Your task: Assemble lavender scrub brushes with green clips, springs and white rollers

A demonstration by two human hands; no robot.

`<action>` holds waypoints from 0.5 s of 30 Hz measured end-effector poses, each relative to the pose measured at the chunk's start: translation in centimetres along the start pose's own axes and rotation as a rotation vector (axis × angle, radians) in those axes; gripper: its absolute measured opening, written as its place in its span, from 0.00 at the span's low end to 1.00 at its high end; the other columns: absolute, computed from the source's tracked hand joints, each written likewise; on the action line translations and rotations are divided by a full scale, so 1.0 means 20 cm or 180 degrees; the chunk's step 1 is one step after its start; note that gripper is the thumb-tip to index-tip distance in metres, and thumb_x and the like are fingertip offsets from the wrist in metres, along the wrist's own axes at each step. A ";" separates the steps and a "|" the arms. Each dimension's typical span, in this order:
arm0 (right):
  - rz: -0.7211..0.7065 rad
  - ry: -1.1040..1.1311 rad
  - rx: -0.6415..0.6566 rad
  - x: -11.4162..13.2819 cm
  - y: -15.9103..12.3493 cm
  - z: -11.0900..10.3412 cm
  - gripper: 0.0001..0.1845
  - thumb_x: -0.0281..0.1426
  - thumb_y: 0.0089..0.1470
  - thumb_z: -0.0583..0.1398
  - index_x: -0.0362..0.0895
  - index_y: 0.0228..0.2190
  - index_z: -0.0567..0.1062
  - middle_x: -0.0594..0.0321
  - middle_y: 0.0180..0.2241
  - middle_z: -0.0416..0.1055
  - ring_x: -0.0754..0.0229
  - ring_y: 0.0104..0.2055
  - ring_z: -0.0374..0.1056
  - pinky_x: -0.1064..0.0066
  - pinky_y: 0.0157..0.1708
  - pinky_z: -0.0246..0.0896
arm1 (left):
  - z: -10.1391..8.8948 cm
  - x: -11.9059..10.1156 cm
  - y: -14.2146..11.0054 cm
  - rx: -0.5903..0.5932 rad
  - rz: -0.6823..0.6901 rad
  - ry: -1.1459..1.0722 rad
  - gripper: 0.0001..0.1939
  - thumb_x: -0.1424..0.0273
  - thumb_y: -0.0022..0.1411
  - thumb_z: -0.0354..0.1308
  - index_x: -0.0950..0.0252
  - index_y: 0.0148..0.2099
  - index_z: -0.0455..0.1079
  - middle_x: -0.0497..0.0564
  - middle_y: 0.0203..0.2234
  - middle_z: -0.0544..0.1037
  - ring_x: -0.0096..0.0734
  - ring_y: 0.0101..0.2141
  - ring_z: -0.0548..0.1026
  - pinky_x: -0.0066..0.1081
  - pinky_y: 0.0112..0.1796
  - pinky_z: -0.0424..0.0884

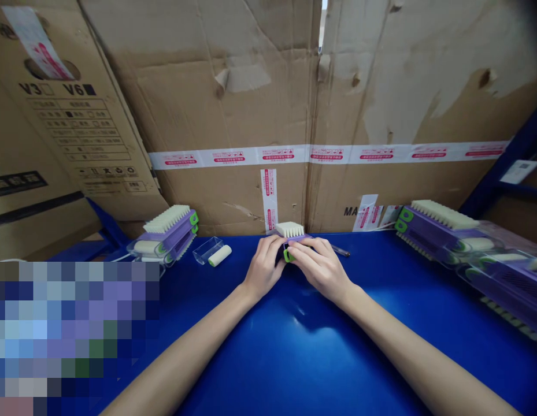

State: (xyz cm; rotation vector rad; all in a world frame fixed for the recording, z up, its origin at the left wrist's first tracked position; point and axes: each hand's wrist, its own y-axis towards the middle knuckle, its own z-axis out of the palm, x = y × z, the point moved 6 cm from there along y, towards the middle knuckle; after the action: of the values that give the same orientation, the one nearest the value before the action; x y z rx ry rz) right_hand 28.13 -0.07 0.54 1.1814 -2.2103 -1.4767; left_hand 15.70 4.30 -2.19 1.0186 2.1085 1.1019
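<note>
Near the back of the blue tabletop, a purple brush (291,230) with cream bristles on top and a green end part is held in both hands. My left hand (263,264) is closed around its left side. From the right, my right hand (323,268) grips it with the fingers over its near side and green end. The hands cover most of the purple body. Left of them lie a clear plastic cover (204,251) and a cream roller-shaped piece (220,255) with a green end. Behind my right hand a thin pen-like rod (341,251) pokes out.
A similar purple brush (173,234) stands at the left, and more purple brushes (441,228) line the right side. Cardboard sheets (233,115) with printed tape wall the back of the blue table (268,358). The lower left is pixelated.
</note>
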 end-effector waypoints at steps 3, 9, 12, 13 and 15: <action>0.0001 0.0024 0.0107 -0.01 0.00 0.02 0.11 0.24 0.57 0.56 0.39 0.42 0.73 0.53 0.43 0.75 0.55 0.45 0.67 0.62 0.42 0.62 | -0.01 0.01 0.00 -0.0028 -0.0093 -0.0050 0.19 0.75 0.61 0.53 0.65 0.54 0.59 0.57 0.45 0.68 0.37 0.47 0.67 0.41 0.48 0.69; -0.0071 -0.0084 0.0248 -0.03 -0.01 0.00 0.13 0.20 0.56 0.54 0.40 0.42 0.73 0.52 0.43 0.74 0.55 0.46 0.68 0.58 0.46 0.61 | -0.02 0.03 0.01 -0.0128 -0.0286 -0.0068 0.18 0.70 0.62 0.54 0.64 0.54 0.60 0.57 0.46 0.68 0.37 0.48 0.68 0.40 0.49 0.68; -0.0146 -0.0131 0.0273 -0.03 0.00 -0.02 0.14 0.20 0.57 0.52 0.39 0.42 0.73 0.51 0.43 0.74 0.54 0.46 0.68 0.58 0.45 0.61 | -0.01 0.03 0.01 -0.0097 -0.0290 -0.0118 0.19 0.72 0.61 0.54 0.64 0.54 0.60 0.57 0.46 0.69 0.37 0.48 0.68 0.40 0.50 0.68; -0.0179 -0.0147 0.0275 -0.03 0.00 -0.03 0.14 0.19 0.57 0.51 0.39 0.42 0.73 0.51 0.42 0.74 0.54 0.46 0.67 0.58 0.45 0.61 | -0.01 0.03 0.01 -0.0091 -0.0294 -0.0138 0.19 0.73 0.61 0.54 0.63 0.54 0.60 0.56 0.46 0.68 0.37 0.48 0.68 0.40 0.50 0.68; -0.0279 -0.0190 0.0283 -0.03 0.01 -0.04 0.15 0.19 0.57 0.51 0.38 0.41 0.73 0.51 0.42 0.74 0.53 0.46 0.67 0.58 0.45 0.61 | -0.01 0.04 0.00 -0.0081 -0.0300 -0.0169 0.20 0.75 0.60 0.54 0.64 0.54 0.60 0.56 0.46 0.69 0.37 0.49 0.67 0.40 0.50 0.67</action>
State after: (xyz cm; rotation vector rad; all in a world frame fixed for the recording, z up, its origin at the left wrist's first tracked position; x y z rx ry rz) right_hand 28.80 -0.15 1.10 1.2938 -2.3131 -1.4788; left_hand 15.14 4.88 -2.14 0.9170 2.0731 1.0420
